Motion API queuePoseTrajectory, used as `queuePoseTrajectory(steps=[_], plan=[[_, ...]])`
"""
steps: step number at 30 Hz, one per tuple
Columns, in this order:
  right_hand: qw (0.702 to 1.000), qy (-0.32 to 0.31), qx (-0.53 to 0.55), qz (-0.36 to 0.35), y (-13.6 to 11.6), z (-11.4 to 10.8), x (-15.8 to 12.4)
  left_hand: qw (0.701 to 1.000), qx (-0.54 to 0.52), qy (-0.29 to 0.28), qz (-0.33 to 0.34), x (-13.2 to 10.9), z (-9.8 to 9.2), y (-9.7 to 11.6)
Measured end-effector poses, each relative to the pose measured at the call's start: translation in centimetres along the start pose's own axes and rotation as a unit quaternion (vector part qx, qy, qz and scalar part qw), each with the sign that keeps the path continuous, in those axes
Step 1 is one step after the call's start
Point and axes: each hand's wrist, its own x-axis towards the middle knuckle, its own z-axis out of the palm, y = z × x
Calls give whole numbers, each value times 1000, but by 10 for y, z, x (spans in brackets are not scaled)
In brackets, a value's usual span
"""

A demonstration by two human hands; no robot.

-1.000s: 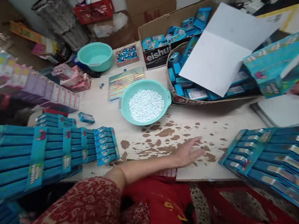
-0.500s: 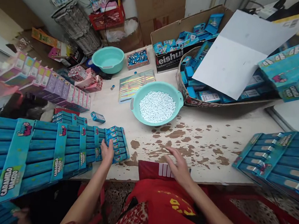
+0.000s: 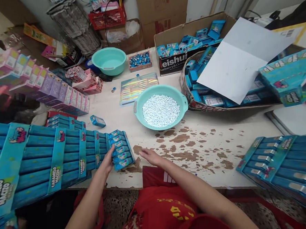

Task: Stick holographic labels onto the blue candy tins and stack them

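My left hand (image 3: pixel 109 159) lies against the left side of a blue display tray (image 3: pixel 120 151) of small candy boxes. The thumb points up along the tray and the other fingers are partly hidden, with no grip showing. To the right of this tray, my right hand (image 3: pixel 150 157) is held over the table, fingers stretched out towards it, touching nothing. Left of the tray runs a long row of matching blue display trays (image 3: pixel 59 157). A single blue candy box (image 3: pixel 98 121) lies behind them.
A turquoise basin (image 3: pixel 139 115) of white candies stands mid-table, with another turquoise basin (image 3: pixel 97 61) farther back. Cartons (image 3: pixel 173 66) of blue boxes fill the back right. More blue trays (image 3: pixel 282 164) stand at right. Pink and purple boxes (image 3: pixel 53 87) line the left.
My right hand has moved left towards the display tray. That tray has shifted slightly right, away from the row, with my left hand against it.
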Motion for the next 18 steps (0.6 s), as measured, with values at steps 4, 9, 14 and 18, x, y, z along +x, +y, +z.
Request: queuePoseTrajectory(steps=[4, 9, 14, 18], plan=[[1000, 12, 15, -23, -11, -3, 20, 1000, 14, -19, -9, -7, 28, -3], [998, 44, -41, -23, -15, -24, 31, 991, -102, -89, -15, -18, 81, 3], [996, 28, -70, -45, -9, -51, 17, 981, -148, -119, -33, -32, 114, 2], [989, 71, -117, -54, -3, -82, -5, 975, -158, -139, -73, -55, 145, -11]])
